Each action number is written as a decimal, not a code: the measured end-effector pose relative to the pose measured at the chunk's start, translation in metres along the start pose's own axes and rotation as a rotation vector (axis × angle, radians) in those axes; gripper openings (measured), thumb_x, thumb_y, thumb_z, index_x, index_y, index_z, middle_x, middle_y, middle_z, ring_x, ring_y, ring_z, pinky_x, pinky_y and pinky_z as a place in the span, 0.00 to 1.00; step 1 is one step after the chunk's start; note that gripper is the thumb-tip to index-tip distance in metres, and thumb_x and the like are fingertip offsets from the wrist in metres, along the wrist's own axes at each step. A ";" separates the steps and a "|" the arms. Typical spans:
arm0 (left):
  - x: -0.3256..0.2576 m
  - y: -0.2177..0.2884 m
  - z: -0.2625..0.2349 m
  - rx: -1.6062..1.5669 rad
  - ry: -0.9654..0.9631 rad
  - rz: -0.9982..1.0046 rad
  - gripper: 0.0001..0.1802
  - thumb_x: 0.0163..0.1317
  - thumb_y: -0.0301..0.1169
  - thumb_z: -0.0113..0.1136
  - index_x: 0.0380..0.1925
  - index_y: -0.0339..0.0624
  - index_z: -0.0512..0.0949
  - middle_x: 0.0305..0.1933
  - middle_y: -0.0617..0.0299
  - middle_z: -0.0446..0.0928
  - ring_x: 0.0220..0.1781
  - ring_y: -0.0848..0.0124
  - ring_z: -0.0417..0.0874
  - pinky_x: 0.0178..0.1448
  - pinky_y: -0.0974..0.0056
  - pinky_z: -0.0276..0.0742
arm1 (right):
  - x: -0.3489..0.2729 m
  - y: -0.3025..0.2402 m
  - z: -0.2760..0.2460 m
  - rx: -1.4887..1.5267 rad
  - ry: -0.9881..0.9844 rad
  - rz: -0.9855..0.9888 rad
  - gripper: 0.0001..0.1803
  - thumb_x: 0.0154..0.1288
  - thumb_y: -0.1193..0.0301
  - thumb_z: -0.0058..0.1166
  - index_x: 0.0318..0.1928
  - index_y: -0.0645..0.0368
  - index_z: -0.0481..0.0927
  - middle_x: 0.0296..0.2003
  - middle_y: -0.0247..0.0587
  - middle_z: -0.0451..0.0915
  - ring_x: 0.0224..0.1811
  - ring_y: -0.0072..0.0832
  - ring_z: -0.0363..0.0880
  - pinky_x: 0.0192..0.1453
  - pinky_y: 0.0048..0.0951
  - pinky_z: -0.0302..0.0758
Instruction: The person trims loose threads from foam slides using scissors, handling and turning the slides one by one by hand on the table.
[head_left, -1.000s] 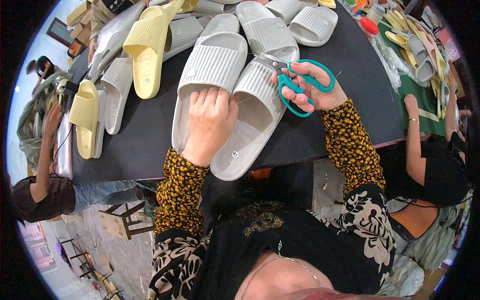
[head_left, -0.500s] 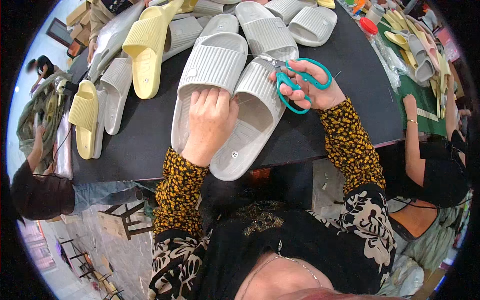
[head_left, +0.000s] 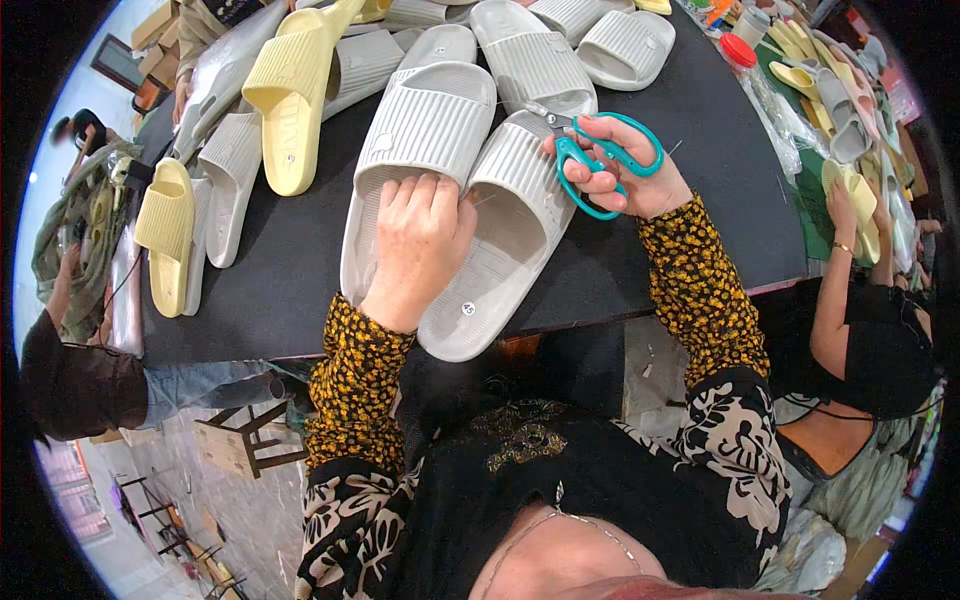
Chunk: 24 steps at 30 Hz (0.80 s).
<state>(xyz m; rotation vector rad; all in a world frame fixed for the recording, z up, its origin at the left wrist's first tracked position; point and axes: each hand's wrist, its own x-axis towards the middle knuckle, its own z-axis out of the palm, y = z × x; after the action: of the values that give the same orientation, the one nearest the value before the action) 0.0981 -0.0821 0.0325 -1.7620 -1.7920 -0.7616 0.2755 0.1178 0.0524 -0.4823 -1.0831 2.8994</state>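
Left fingers (head_left: pixel 422 197) tuck under a grey slipper's strap (head_left: pixel 437 125), grip unclear, while right fingers (head_left: pixel 601 183) clasp teal scissors (head_left: pixel 563 152)

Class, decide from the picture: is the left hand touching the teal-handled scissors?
Apart. The head view shows a ribbed gray slide sandal across the gap between the left hand and the teal-handled scissors.
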 end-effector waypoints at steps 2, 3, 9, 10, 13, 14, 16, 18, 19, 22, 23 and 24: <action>0.000 0.000 0.001 -0.001 -0.008 -0.006 0.07 0.49 0.26 0.59 0.25 0.38 0.71 0.27 0.53 0.73 0.30 0.57 0.74 0.39 0.56 0.68 | 0.000 0.001 0.002 0.010 0.004 -0.013 0.24 0.69 0.58 0.46 0.50 0.69 0.73 0.28 0.40 0.79 0.17 0.18 0.69 0.15 0.19 0.64; 0.000 -0.001 0.001 -0.001 -0.016 -0.011 0.07 0.50 0.27 0.59 0.25 0.38 0.71 0.27 0.53 0.73 0.30 0.57 0.74 0.39 0.56 0.68 | 0.000 0.001 0.003 0.010 0.004 -0.012 0.24 0.69 0.58 0.46 0.50 0.69 0.73 0.28 0.40 0.79 0.17 0.18 0.69 0.15 0.19 0.64; 0.001 0.000 0.001 -0.014 -0.019 -0.021 0.08 0.52 0.28 0.60 0.26 0.37 0.72 0.27 0.53 0.73 0.30 0.57 0.74 0.39 0.56 0.68 | -0.001 0.003 0.004 -0.033 0.051 -0.070 0.22 0.69 0.60 0.45 0.49 0.69 0.72 0.27 0.39 0.77 0.16 0.17 0.68 0.13 0.19 0.63; 0.001 0.000 0.001 -0.015 -0.019 -0.022 0.08 0.52 0.28 0.60 0.26 0.37 0.72 0.27 0.53 0.73 0.30 0.57 0.74 0.39 0.56 0.68 | 0.000 0.002 0.002 -0.019 0.026 -0.082 0.21 0.69 0.61 0.45 0.49 0.69 0.72 0.26 0.39 0.77 0.15 0.17 0.67 0.12 0.19 0.62; 0.001 0.000 0.000 -0.018 -0.033 -0.033 0.08 0.52 0.29 0.60 0.26 0.37 0.72 0.27 0.53 0.73 0.30 0.56 0.74 0.39 0.56 0.68 | 0.000 0.000 0.003 -0.007 -0.010 -0.098 0.20 0.69 0.62 0.45 0.50 0.70 0.71 0.24 0.37 0.75 0.14 0.16 0.65 0.11 0.18 0.62; 0.001 0.000 0.000 -0.026 -0.028 -0.036 0.09 0.52 0.29 0.61 0.27 0.37 0.72 0.27 0.53 0.73 0.30 0.56 0.74 0.40 0.56 0.68 | 0.000 0.000 0.004 -0.008 -0.020 -0.106 0.20 0.69 0.63 0.45 0.50 0.70 0.71 0.24 0.37 0.75 0.14 0.15 0.65 0.10 0.18 0.61; 0.001 -0.001 -0.001 -0.029 -0.023 -0.049 0.09 0.51 0.29 0.61 0.28 0.37 0.72 0.27 0.53 0.74 0.31 0.56 0.74 0.40 0.56 0.68 | -0.001 -0.002 0.001 -0.022 -0.037 -0.151 0.20 0.69 0.63 0.45 0.50 0.70 0.71 0.24 0.37 0.75 0.14 0.15 0.65 0.10 0.18 0.61; 0.001 -0.002 -0.005 -0.080 -0.070 -0.061 0.12 0.52 0.30 0.63 0.33 0.35 0.73 0.29 0.52 0.74 0.33 0.56 0.75 0.42 0.56 0.68 | -0.003 -0.006 -0.003 -0.067 -0.047 -0.243 0.20 0.69 0.63 0.46 0.49 0.70 0.71 0.25 0.37 0.74 0.15 0.15 0.66 0.10 0.17 0.61; 0.001 0.000 -0.009 -0.079 -0.068 -0.068 0.12 0.52 0.30 0.63 0.33 0.35 0.73 0.29 0.52 0.74 0.33 0.56 0.75 0.42 0.56 0.68 | -0.004 -0.007 -0.006 -0.066 -0.044 -0.258 0.19 0.70 0.63 0.45 0.50 0.69 0.71 0.25 0.37 0.74 0.15 0.15 0.66 0.11 0.17 0.62; 0.003 0.005 -0.025 -0.190 -0.144 -0.135 0.10 0.53 0.27 0.64 0.31 0.35 0.74 0.28 0.55 0.75 0.34 0.58 0.76 0.41 0.58 0.69 | -0.003 -0.009 -0.013 -0.081 -0.035 -0.276 0.19 0.70 0.63 0.45 0.50 0.69 0.71 0.25 0.36 0.74 0.16 0.15 0.66 0.12 0.17 0.62; 0.001 0.006 -0.029 -0.218 -0.083 -0.126 0.09 0.54 0.26 0.63 0.34 0.35 0.76 0.30 0.54 0.77 0.34 0.58 0.77 0.42 0.59 0.71 | -0.003 -0.010 -0.014 -0.094 -0.023 -0.286 0.19 0.70 0.63 0.45 0.50 0.68 0.71 0.25 0.35 0.73 0.16 0.15 0.66 0.12 0.18 0.62; -0.001 0.006 -0.033 -0.246 -0.024 -0.118 0.10 0.56 0.25 0.61 0.38 0.35 0.77 0.32 0.54 0.79 0.35 0.58 0.78 0.42 0.60 0.73 | -0.003 -0.009 -0.014 -0.096 -0.031 -0.274 0.19 0.70 0.63 0.45 0.50 0.68 0.71 0.25 0.35 0.73 0.16 0.15 0.66 0.12 0.18 0.62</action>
<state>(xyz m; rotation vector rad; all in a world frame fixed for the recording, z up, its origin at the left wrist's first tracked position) 0.1035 -0.1065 0.0555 -1.8354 -1.8996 -1.0520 0.2813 0.1339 0.0488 -0.2663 -1.1925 2.6350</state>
